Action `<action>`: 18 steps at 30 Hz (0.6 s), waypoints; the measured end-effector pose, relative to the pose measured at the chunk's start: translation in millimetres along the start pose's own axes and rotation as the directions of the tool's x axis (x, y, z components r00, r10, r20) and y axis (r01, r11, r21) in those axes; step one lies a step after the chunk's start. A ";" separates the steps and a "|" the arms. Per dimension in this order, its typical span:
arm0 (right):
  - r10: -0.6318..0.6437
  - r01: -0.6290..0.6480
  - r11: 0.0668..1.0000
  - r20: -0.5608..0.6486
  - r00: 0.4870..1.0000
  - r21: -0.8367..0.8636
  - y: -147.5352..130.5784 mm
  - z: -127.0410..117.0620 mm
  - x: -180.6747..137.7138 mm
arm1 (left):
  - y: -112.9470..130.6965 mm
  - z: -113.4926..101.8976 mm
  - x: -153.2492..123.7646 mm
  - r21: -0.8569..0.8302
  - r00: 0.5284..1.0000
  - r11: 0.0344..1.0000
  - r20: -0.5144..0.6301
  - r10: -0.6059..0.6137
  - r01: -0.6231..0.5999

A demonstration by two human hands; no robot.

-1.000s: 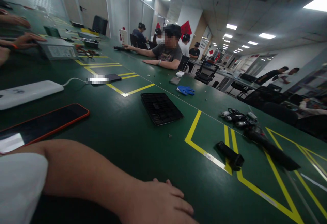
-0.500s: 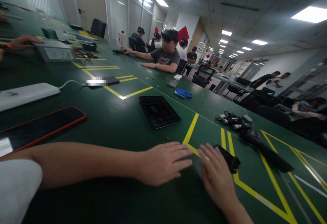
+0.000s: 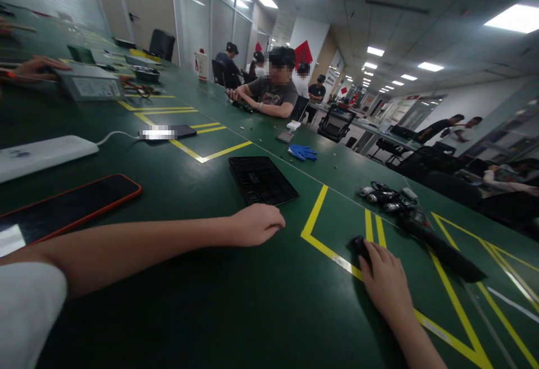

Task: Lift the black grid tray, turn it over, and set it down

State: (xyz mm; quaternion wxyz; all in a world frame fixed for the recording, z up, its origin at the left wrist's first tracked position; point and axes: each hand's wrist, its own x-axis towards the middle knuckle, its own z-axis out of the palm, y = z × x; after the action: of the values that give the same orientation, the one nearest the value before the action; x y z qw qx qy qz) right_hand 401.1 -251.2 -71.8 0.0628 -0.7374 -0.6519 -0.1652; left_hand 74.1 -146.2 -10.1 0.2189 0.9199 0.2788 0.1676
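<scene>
My left hand [image 3: 256,226] is curled close to the table, its fingertips pressed together near the front edge of a black plastic tray [image 3: 263,181] with shallow compartments. Whatever lies within those fingers is hidden. To the right, my right hand [image 3: 387,282] wraps over a small black block-shaped object [image 3: 360,245]. Only the far end of that object shows past the fingers; its kind is not clear. It rests on the table beside yellow tape lines.
On the left lie an orange-edged phone [image 3: 71,206] and a white power bank [image 3: 46,155] with a cable. A blue glove [image 3: 302,153] lies beyond the tray. Dark tool-like parts with cables [image 3: 391,200] are at right. Across the table sits a person [image 3: 273,91].
My hands have moved apart. The left went left and farther from me, and its fingers curled. The right moved right onto the black object. The person opposite drew their hands together.
</scene>
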 end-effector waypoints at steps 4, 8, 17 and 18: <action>0.007 -0.007 1.000 0.003 1.000 0.008 0.4 -0.1 0.2 | -25.8 -37.9 18.7 -0.450 0.920 0.818 0.021 -0.391 0.358; 0.022 -0.022 0.999 0.000 1.000 0.031 -1.1 -0.9 -0.5 | -63.5 -61.1 27.8 -0.199 0.827 0.839 -0.162 -0.538 0.507; 0.235 -0.224 0.962 -0.056 0.970 0.154 11.6 12.0 -0.5 | -89.6 -47.5 31.9 0.470 0.859 0.723 -0.201 -0.470 0.506; 0.244 -0.233 0.954 -0.035 0.969 0.187 13.8 14.8 0.3 | -88.5 -48.3 33.8 0.467 0.858 0.725 -0.187 -0.479 0.506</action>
State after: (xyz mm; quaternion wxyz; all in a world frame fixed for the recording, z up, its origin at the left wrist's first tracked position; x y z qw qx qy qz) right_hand 417.1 -248.3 -83.9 0.1679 -0.7969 -0.5683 -0.1176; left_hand 41.1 -45.2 -6.7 0.0021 0.8323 0.5521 0.0496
